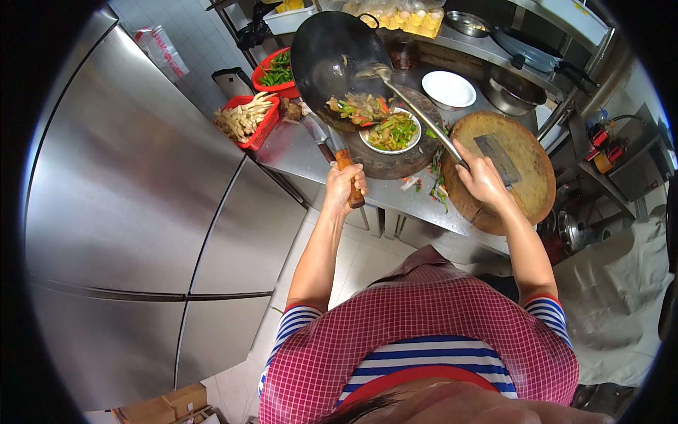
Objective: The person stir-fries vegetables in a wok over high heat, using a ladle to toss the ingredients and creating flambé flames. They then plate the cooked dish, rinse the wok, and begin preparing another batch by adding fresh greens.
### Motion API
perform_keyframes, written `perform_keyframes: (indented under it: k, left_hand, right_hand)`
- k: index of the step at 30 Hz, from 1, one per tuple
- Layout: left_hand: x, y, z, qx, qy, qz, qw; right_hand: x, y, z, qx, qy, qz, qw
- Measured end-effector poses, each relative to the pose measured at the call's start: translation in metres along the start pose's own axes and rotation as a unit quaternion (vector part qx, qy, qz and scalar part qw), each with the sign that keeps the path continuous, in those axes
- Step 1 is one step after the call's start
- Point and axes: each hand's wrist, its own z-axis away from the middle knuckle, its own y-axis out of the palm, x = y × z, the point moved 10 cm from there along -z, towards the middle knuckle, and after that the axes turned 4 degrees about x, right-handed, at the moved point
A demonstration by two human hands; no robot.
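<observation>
My left hand (345, 186) is closed around the wooden handle (344, 159) of a black wok (318, 58), which is tilted over a white plate (418, 139). Stir-fried food (365, 108) with green and red pieces lies at the wok's lower edge, and more of it fills the plate. My right hand (481, 177) grips the long handle of a metal wok spatula (418, 106), whose head is inside the wok. The plate rests on a dark round chopping block (378, 168). Beneath my right hand, a cleaver (497, 158) lies on a lighter round wooden block (529, 143).
Red baskets hold chicken feet (244, 117) and green peppers (278, 69) at the counter's left. An empty white plate (449, 89) and a metal bowl (514, 93) stand behind the blocks. Eggs (405, 18) sit on the shelf above. A steel refrigerator (122, 185) stands left.
</observation>
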Motion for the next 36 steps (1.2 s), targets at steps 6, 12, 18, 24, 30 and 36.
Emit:
perform_keyframes:
  k: [6, 12, 18, 24, 30, 36]
  left_hand:
    - [0.008, 0.003, 0.008, 0.002, -0.013, 0.029, 1.0]
    - [0.003, 0.005, 0.009, -0.008, 0.001, 0.002, 1.0]
    - [0.001, 0.008, 0.003, 0.0, 0.022, -0.013, 1.0]
    - [-0.001, 0.004, -0.003, -0.017, 0.02, -0.036, 0.999]
    - [-0.006, 0.009, -0.001, -0.006, 0.028, -0.036, 0.999]
    - [-0.001, 0.017, 0.008, 0.002, 0.014, -0.016, 1.0]
  right_hand:
    - [-0.007, 0.01, 0.006, 0.063, 0.025, 0.07, 0.995]
    - [-0.014, 0.01, 0.055, 0.062, 0.024, 0.088, 0.994]
    - [-0.021, 0.01, 0.085, 0.048, 0.053, 0.064, 0.995]
    - [-0.018, 0.002, 0.094, 0.019, 0.038, 0.038, 0.998]
    - [-0.011, -0.005, 0.05, 0.004, 0.036, -0.004, 0.999]
    - [0.01, -0.002, 0.004, 0.032, -0.017, -0.026, 0.999]
